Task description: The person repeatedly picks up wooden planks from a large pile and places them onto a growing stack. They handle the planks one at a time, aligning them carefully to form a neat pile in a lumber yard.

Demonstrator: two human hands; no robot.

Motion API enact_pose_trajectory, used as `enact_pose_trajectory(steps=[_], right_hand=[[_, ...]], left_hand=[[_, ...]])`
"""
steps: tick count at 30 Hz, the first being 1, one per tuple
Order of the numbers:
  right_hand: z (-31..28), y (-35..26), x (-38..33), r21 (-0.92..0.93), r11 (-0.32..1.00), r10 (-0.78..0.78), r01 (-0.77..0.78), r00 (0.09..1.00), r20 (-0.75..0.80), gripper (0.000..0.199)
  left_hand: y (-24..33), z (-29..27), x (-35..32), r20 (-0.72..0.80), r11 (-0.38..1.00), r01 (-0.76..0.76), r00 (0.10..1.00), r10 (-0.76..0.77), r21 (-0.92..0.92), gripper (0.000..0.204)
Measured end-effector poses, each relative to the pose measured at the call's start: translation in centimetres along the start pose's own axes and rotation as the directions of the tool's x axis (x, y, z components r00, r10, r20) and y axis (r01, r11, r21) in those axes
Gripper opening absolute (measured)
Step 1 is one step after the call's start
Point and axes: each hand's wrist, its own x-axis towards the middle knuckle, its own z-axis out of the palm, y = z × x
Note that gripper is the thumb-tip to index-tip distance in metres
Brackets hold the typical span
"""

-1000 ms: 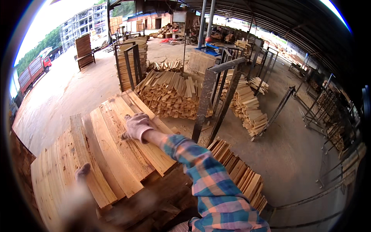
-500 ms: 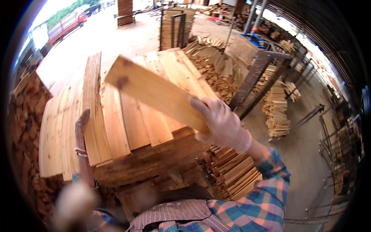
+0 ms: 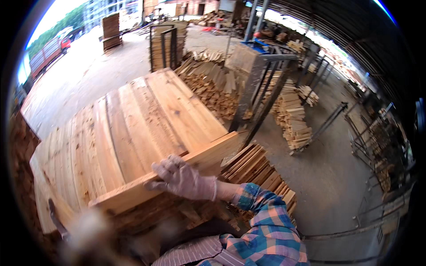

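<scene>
Head view: at seven o'clock the gloved right hand (image 3: 186,179) curls its fingers over the top edge of a long board (image 3: 133,189), a closed grip holding it on edge across the near ends of the flat boards (image 3: 128,119). At eight o'clock the left hand (image 3: 53,213) is mostly hidden behind a blurred shape (image 3: 91,230); I cannot tell its grip. Toward nine, the flat boards already lie side by side; the long board is not laid flat. Beyond, a slat heap (image 3: 213,84) sits at twelve, a red truck (image 3: 49,56) at ten.
</scene>
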Motion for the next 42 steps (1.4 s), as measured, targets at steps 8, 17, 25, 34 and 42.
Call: enact_pose_trajectory(steps=[8, 17, 25, 34, 42], right_hand=[[2.9, -1.2, 0.5, 0.099, 0.995, -0.013, 0.012, 1.000, 0.019, 0.055], [-4.7, 6.0, 10.7, 0.297, 0.725, 0.238, -0.622, 0.630, 0.739, 0.048], [11.6, 6.2, 16.0, 0.358, 0.857, 0.101, -0.371, 0.802, 0.589, 0.061], [12.0, 2.6, 17.3, 0.524, 0.600, 0.212, -0.604, 0.752, 0.624, 0.072], [10.4, 2.4, 19.3, 0.444, 0.545, 0.289, -0.712, 0.656, 0.698, 0.070]], left_hand=[[-2.8, -3.3, 4.0, -0.069, 0.986, -0.164, 0.984, 0.163, -0.006, 0.057], [-1.4, -2.3, 1.8, -0.096, 0.876, -0.457, 0.875, 0.474, 0.154, 0.052], [8.8, 5.2, -10.1, 0.089, 0.801, -0.227, 0.973, 0.214, 0.554, 0.018], [7.5, 4.8, 0.0, 0.499, -0.461, -0.494, 0.858, -0.121, 0.737, 0.079], [7.4, 3.5, 1.7, 0.749, -0.236, -0.731, 0.662, -0.020, 0.640, 0.055]])
